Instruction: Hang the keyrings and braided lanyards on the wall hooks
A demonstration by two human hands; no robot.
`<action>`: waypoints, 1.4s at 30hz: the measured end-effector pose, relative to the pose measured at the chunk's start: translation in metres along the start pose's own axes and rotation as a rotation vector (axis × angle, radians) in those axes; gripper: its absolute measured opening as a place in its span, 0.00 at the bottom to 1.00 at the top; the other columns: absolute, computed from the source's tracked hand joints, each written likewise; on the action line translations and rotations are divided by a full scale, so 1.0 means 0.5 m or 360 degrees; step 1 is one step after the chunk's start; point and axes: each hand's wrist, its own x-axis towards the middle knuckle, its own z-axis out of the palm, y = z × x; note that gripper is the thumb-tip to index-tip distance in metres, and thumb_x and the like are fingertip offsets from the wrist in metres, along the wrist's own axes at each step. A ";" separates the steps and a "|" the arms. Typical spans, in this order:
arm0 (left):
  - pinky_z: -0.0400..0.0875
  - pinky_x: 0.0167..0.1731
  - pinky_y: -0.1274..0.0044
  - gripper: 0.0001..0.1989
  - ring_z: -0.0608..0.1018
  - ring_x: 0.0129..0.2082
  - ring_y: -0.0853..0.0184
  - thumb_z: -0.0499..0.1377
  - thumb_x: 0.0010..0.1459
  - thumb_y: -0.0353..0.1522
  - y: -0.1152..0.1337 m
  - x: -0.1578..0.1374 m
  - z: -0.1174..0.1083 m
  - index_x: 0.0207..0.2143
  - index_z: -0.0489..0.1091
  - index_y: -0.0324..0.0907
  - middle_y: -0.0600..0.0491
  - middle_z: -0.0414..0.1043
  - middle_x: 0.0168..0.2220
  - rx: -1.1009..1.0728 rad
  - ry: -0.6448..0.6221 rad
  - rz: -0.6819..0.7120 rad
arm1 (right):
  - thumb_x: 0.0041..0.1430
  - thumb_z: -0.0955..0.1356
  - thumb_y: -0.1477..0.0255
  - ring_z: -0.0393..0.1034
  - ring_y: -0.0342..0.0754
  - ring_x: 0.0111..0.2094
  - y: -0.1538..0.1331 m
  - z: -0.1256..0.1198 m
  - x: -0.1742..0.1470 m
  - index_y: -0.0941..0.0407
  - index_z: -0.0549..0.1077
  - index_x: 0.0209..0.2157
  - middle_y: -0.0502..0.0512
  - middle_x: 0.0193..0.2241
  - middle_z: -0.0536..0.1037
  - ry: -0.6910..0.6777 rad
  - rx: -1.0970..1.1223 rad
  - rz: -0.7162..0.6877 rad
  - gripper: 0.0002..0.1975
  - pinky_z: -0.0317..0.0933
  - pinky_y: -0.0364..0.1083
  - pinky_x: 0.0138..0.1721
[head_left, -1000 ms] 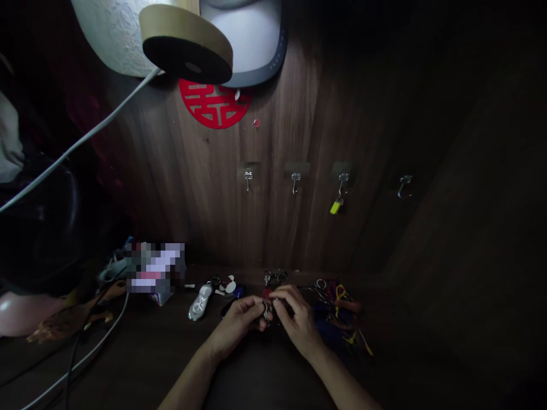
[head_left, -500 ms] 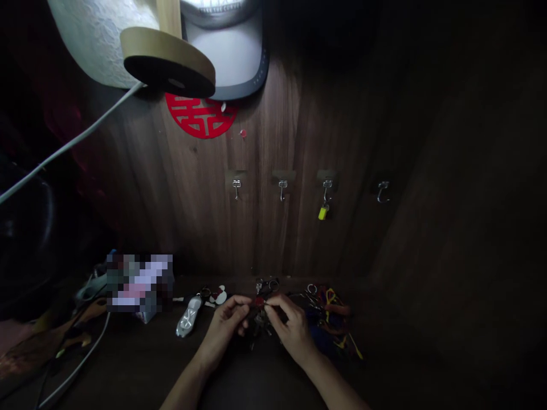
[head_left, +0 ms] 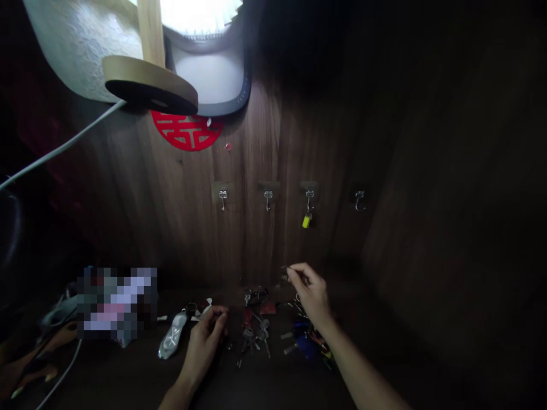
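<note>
My right hand (head_left: 311, 287) is raised above the shelf, its thumb and fingers pinching a small dark item with yellowish marks (head_left: 284, 276), too dim to name exactly. My left hand (head_left: 205, 336) rests low to the left, its fingers curled and thumb close to the index finger; whatever is inside them, if anything, is hidden. Between the hands lies a bunch of keys (head_left: 249, 336) with red tags (head_left: 268, 308). Beneath my right forearm is a pile of keys with a blue piece (head_left: 306, 346), partly covered. A silvery key fob (head_left: 171, 336) lies left of my left hand.
Metal hooks (head_left: 268, 199) line the wooden back wall, and a yellow-tagged key (head_left: 306, 220) hangs from one. A lamp base (head_left: 149, 80) with a white cable (head_left: 64, 148) and a cap (head_left: 209, 74) are overhead. A blurred-out box (head_left: 122, 304) stands left.
My hands have come apart. The right one rose up and to the right with the small dark item, while the left drew back leftward and the red tags came into view. The view shifted slightly.
</note>
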 end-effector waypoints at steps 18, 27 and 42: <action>0.62 0.23 0.79 0.25 0.69 0.20 0.68 0.50 0.49 0.54 0.013 0.001 0.007 0.32 0.70 0.43 0.59 0.65 0.18 0.0273 -0.0032 -0.0028 | 0.45 0.69 0.60 0.62 0.40 0.18 -0.028 -0.090 0.262 0.56 0.68 0.24 0.46 0.16 0.69 0.0533 0.0319 -0.0001 0.13 0.56 0.40 0.20; 0.61 0.23 0.78 0.23 0.69 0.21 0.67 0.52 0.49 0.52 0.008 0.005 0.008 0.32 0.69 0.42 0.58 0.65 0.18 0.0203 -0.0019 -0.0036 | 0.43 0.69 0.59 0.61 0.40 0.18 -0.006 -0.077 0.277 0.57 0.69 0.23 0.46 0.15 0.68 0.0491 0.0304 0.0152 0.14 0.55 0.40 0.20; 0.61 0.22 0.79 0.23 0.68 0.19 0.68 0.52 0.49 0.52 0.008 0.004 0.009 0.32 0.70 0.42 0.59 0.65 0.17 0.0236 -0.0021 -0.0040 | 0.46 0.68 0.60 0.61 0.39 0.18 0.029 -0.072 0.212 0.58 0.71 0.36 0.47 0.19 0.71 0.0470 0.0415 0.0246 0.18 0.54 0.39 0.19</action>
